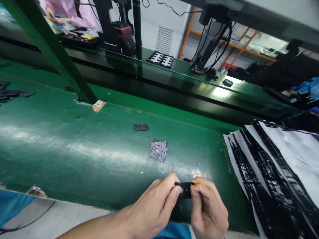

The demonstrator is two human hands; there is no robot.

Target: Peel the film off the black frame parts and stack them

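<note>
Between my two hands, above the near edge of the green bench, is a small black rectangular plastic part [184,191] with little cutouts. My left hand [159,199] pinches its left end between thumb and forefinger. At the other end, the thumb and forefinger of my right hand [208,205] grip it, and a small yellowish bit shows by those fingertips. Beyond my hands lies a small overlapping pile of dark grey flat parts [158,151]. A single black plate [141,127] of similar shape rests a little farther off.
Layered sheets of black parts with white paper [269,172] cover the bench's right side. A green post [57,59] rises at left, near more black parts [12,93]. Across a dark channel are a black-and-white tray [160,59] and a person in pink sleeves [84,16].
</note>
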